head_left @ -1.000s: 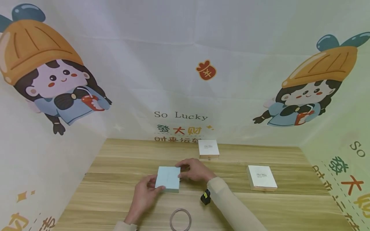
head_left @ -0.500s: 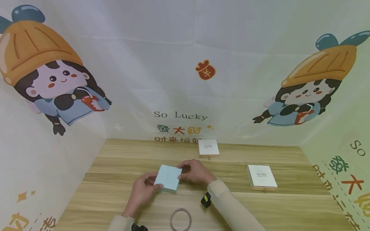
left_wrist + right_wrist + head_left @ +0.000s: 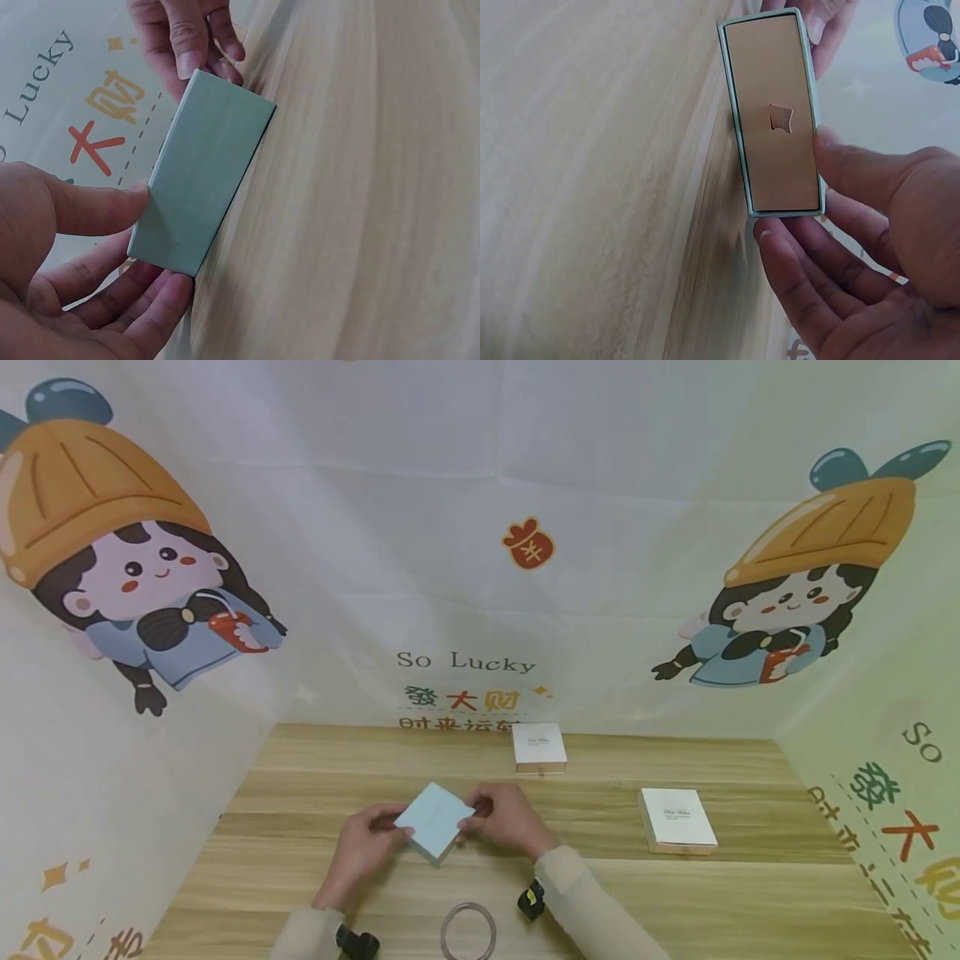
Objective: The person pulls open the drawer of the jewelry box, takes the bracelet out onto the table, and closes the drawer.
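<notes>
Above the wooden table (image 3: 675, 902), mint box (image 3: 433, 821) tilted, left hand (image 3: 365, 850) and right hand (image 3: 504, 817) gripping opposite edges

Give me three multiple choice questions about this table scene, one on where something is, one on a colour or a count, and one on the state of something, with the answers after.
1. Where does the clear ring lie?
A. On the near edge of the table, between the two forearms
B. On top of a white box
C. Against the back wall

2. How many white boxes lie on the table apart from the hands?
A. One
B. Two
C. Four

3. How is the pale blue box held?
A. Flat on the table, untouched
B. Lifted and tilted, gripped by both hands
C. Under one flat palm

Answers:
1. A, the ring sits in front of the person, below the hands.
2. B, one white box lies near the back wall and another to the right.
3. B, the left hand and right hand each pinch a side of the box, one corner raised.
</notes>
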### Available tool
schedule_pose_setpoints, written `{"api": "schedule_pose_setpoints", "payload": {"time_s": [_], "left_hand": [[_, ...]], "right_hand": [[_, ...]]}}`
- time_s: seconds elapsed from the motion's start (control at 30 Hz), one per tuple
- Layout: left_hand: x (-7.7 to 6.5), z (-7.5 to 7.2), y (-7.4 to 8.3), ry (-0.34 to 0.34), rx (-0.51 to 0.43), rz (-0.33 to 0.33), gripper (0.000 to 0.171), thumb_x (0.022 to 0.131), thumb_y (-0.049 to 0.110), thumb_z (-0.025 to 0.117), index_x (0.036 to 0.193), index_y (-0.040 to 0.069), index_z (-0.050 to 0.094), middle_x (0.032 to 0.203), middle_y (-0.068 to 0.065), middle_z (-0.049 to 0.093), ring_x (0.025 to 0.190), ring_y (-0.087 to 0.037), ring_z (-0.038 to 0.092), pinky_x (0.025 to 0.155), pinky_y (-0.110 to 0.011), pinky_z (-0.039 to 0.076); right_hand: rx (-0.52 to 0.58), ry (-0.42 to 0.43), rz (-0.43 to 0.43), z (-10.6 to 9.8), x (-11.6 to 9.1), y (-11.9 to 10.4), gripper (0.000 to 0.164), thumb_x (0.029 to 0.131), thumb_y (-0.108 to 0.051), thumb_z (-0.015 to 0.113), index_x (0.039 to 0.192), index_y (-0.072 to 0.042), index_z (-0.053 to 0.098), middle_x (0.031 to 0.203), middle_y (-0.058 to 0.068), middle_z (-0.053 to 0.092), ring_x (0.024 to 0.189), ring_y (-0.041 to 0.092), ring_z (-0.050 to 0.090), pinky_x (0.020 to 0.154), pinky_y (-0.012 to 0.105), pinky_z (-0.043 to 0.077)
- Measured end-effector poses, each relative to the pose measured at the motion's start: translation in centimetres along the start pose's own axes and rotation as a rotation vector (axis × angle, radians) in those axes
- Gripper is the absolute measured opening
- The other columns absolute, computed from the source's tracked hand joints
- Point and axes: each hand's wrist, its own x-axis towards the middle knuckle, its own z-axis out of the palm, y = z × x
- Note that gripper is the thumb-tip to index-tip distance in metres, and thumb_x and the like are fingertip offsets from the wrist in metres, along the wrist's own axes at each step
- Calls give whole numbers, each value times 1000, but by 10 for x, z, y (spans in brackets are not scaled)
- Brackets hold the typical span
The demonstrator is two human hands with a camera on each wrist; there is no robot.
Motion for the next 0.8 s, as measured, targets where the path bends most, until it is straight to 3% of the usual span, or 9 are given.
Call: {"api": "schedule_pose_setpoints", "payload": {"time_s": [0.3, 0.8], "left_hand": [[11, -2, 2, -20, -28, -16, 35, 90, 8, 72, 125, 3, 70, 118, -18, 70, 111, -29, 65, 98, -47, 52], [31, 0, 5, -74, -38, -5, 32, 96, 6, 63, 128, 5, 69, 132, -21, 66, 124, -36, 60, 106, -53, 48]], "right_hand": [[-40, 79, 2, 7, -8, -2, 16, 84, -16, 84, 92, -6, 74, 83, 1, 69, 74, 7, 57, 66, 20, 50], [24, 173, 49, 26, -27, -14, 15, 85, -9, 82, 85, -6, 67, 76, 1, 68, 66, 6, 57, 60, 20, 50]]}}
